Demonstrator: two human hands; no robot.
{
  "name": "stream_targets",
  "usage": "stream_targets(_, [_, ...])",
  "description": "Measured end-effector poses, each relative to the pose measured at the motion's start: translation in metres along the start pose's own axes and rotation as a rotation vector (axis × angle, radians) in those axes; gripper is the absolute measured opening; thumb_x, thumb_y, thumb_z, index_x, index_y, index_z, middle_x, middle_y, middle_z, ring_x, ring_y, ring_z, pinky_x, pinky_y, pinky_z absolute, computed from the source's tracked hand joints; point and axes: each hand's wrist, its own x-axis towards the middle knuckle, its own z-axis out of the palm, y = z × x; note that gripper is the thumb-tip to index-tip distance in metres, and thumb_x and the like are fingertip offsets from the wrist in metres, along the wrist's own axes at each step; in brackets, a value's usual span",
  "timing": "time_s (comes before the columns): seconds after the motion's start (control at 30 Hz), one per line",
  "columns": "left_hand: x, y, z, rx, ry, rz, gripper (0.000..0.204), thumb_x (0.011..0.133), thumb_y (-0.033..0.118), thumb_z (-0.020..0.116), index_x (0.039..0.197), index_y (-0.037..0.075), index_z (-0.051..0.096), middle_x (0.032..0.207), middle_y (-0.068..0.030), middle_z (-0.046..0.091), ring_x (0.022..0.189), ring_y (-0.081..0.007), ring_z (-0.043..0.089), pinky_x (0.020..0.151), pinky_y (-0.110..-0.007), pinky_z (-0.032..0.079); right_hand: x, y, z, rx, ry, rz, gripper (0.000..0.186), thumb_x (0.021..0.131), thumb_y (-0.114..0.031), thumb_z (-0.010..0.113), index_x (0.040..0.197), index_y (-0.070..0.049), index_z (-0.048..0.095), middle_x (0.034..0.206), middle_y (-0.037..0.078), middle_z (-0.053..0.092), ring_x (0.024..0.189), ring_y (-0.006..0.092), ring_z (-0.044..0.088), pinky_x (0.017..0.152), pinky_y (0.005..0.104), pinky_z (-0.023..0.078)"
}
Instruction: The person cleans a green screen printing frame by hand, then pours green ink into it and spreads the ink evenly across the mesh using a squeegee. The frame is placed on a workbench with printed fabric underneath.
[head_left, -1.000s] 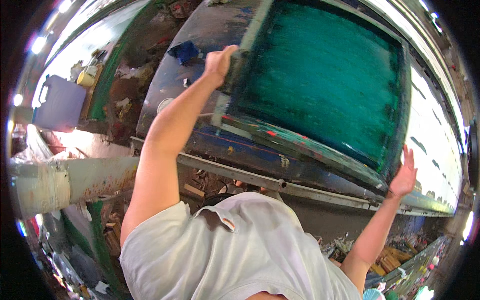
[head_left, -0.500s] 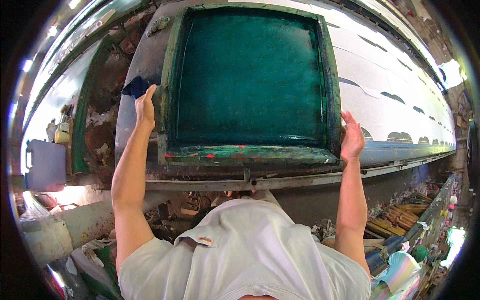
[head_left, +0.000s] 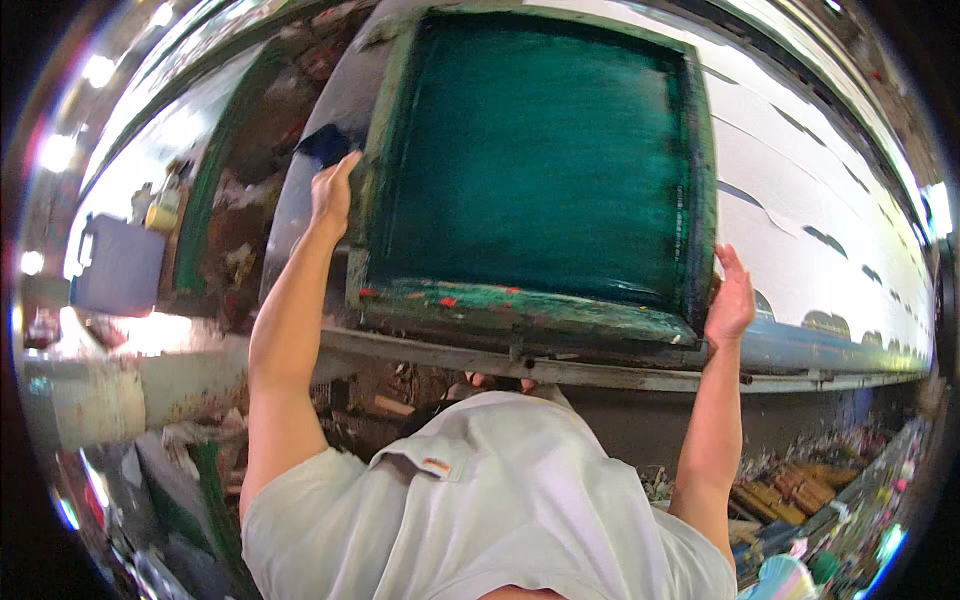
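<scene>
One frame (head_left: 530, 313) with green mesh (head_left: 540, 160): lay over the table (head_left: 290, 218), between both hands; its near side ran almost parallel to the metal rail (head_left: 620, 376), where a second earlier it sat askew, so seemingly better squared. Left hand (head_left: 332, 198): was at the left side, fingers together, grip could not be told. Right hand (head_left: 731, 302): stood open beside the right side.

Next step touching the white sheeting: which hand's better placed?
Likely the right hand: it's at the right edge of the green printing screen, beside the white sheeting. The left hand is at the opposite edge.
</scene>
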Motion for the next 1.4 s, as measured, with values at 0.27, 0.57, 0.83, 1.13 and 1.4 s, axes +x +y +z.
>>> stream_targets(0.27, [-0.009,-0.014,-0.005,0.097,0.096,0.016,0.059,0.095,0.056,0.085,0.092,-0.003,0.084,0.089,-0.0053,0.073,0.088,-0.0183,0.061,0.083,-0.042,0.049,-0.007,0.011,-0.016,-0.031,-0.04,0.022,0.075,0.117,-0.053,0.043,0.166,0.002,0.056,0.168,0.023,0.058,0.158,0.0358,0.05,0.133,0.0531,0.034])
stream_targets(0.57, [-0.014,-0.028,-0.002,0.2,0.102,0.104,0.061,0.096,0.056,0.083,0.07,0.003,0.066,0.07,0.002,0.047,0.072,-0.0161,0.043,0.067,-0.043,0.034,-0.013,0.019,-0.026,-0.01,-0.009,0.037,0.073,0.118,-0.05,0.043,0.165,0.003,0.057,0.167,0.023,0.059,0.159,0.0365,0.05,0.132,0.0547,0.036])
stream_targets(0.83, [-0.01,-0.03,-0.004,0.209,0.037,0.099,0.059,0.097,0.053,0.083,0.077,-0.002,0.075,0.073,-0.001,0.06,0.075,-0.0163,0.051,0.07,-0.043,0.041,-0.022,0.013,-0.016,0.03,-0.138,0.075,0.082,0.112,-0.051,0.055,0.176,-0.002,0.041,0.174,0.02,0.052,0.153,0.0361,0.055,0.13,0.0513,0.04])
stream_targets(1.13, [-0.011,-0.032,0.008,0.122,-0.053,-0.025,0.055,0.099,0.051,0.081,0.087,-0.003,0.082,0.081,-0.0033,0.07,0.077,-0.0156,0.058,0.075,-0.041,0.047,-0.022,0.022,-0.015,-0.083,-0.042,0.031,0.077,0.116,-0.032,0.062,0.18,-0.003,0.032,0.162,0.022,0.063,0.141,0.0292,0.064,0.122,0.0439,0.049])
stream_targets(1.4, [0.016,-0.092,-0.067,0.526,-0.09,0.191,0.049,0.101,0.039,0.078,0.121,-0.005,0.084,0.114,-0.0217,0.084,0.107,-0.0312,0.077,0.101,-0.044,0.056,-0.007,0.017,-0.011,-0.06,-0.06,0.083,0.071,0.115,-0.026,0.066,0.177,-0.002,0.039,0.16,0.021,0.066,0.144,0.0311,0.064,0.123,0.0457,0.049])
